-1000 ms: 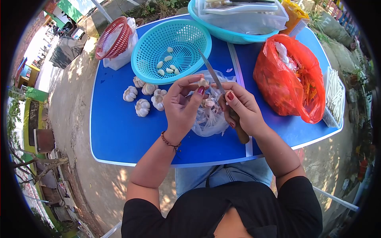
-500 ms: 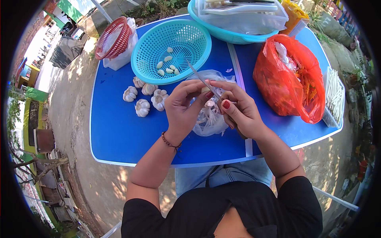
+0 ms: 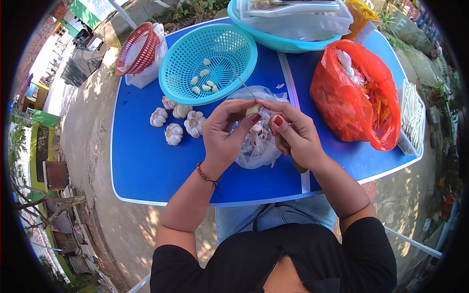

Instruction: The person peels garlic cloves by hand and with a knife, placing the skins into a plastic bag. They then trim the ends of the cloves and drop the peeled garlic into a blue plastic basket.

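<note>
Between thumb and fingers, my left hand [image 3: 225,128] pinches a garlic clove [image 3: 253,111], partly hidden by the fingertips. My right hand [image 3: 298,134] grips a knife [image 3: 243,84] whose thin blade points up and left past the clove; its brown handle shows below the palm. Under both hands lies a clear plastic bag [image 3: 255,150] with garlic skins in it. Several peeled cloves [image 3: 205,73] rest in the turquoise basket [image 3: 168,61] beyond my left hand. Whole garlic bulbs [image 3: 174,134] sit on the blue table to the left.
A red plastic bag [image 3: 325,93] with orange-red contents stands at right, beside a box of white sticks [image 3: 413,115]. At the back is a turquoise basin [image 3: 288,46] with a clear container [image 3: 303,30]. A red basket [image 3: 139,51] is at the back left of the blue table [image 3: 151,171].
The knife blade has turned to a more edge-on angle at the clove, and my right thumb has shifted slightly up and toward my left hand. The clove shows more between the fingertips.
</note>
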{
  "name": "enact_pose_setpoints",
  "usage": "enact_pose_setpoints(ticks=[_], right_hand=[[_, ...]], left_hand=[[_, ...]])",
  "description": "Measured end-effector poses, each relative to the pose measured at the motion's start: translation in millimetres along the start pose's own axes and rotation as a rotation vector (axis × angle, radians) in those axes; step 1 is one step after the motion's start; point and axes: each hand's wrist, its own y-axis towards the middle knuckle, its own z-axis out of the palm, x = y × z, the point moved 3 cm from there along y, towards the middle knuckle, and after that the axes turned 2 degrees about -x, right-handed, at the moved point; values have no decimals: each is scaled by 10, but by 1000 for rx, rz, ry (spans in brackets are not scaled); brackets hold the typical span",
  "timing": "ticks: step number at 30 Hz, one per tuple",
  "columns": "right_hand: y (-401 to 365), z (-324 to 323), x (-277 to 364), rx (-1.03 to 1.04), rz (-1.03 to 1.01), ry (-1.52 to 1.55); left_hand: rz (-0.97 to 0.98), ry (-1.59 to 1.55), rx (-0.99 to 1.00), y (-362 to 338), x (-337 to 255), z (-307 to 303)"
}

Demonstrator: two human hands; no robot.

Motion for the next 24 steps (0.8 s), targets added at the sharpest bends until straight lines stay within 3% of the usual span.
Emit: enact_pose_setpoints(ticks=[11,14,24], right_hand=[[34,-7,-37,-11,-64,163],[35,-22,8,49,-72,147],[34,-22,-8,13,-113,189]], left_hand=[[-180,-195,-10,-10,14,-9],[-232,-379,-6,12,22,-16],[-319,-379,19,16,59,-30]])
